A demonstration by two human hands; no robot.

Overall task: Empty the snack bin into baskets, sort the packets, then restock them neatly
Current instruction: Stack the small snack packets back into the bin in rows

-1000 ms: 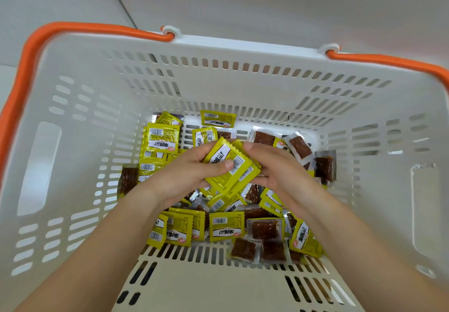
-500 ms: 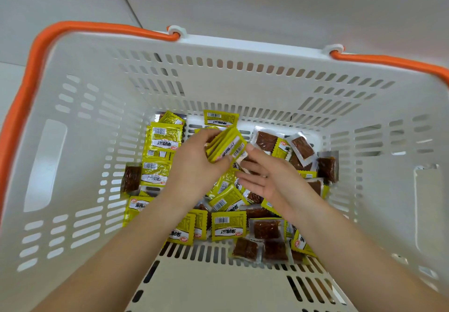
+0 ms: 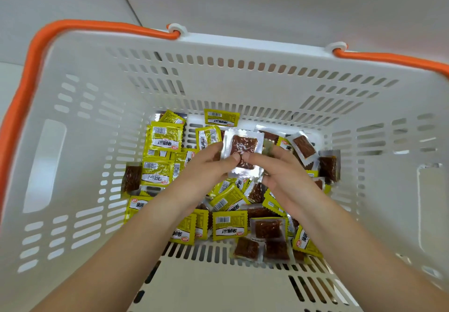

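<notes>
Several small snack packets lie loose on the floor of a white slotted basket (image 3: 80,156): yellow printed ones (image 3: 165,136) and clear ones showing brown pieces (image 3: 267,229). Both hands are low in the basket's middle. My left hand (image 3: 206,165) grips a stack of packets with a clear brown packet (image 3: 243,145) facing up on top. My right hand (image 3: 279,168) pinches the same stack from the right, thumb on the clear packet's lower edge. The stack's lower packets are hidden behind the top one and my fingers.
The basket has two orange handles (image 3: 26,88), one folded down along the left rim and one (image 3: 388,58) at the far right rim. Its tall slotted walls close in on all sides. A pale plain surface (image 3: 267,0) lies beyond the basket.
The yellow stack in my left hand now shows a clear brown packet on top. My right hand has come up from the pile to pinch that stack.
</notes>
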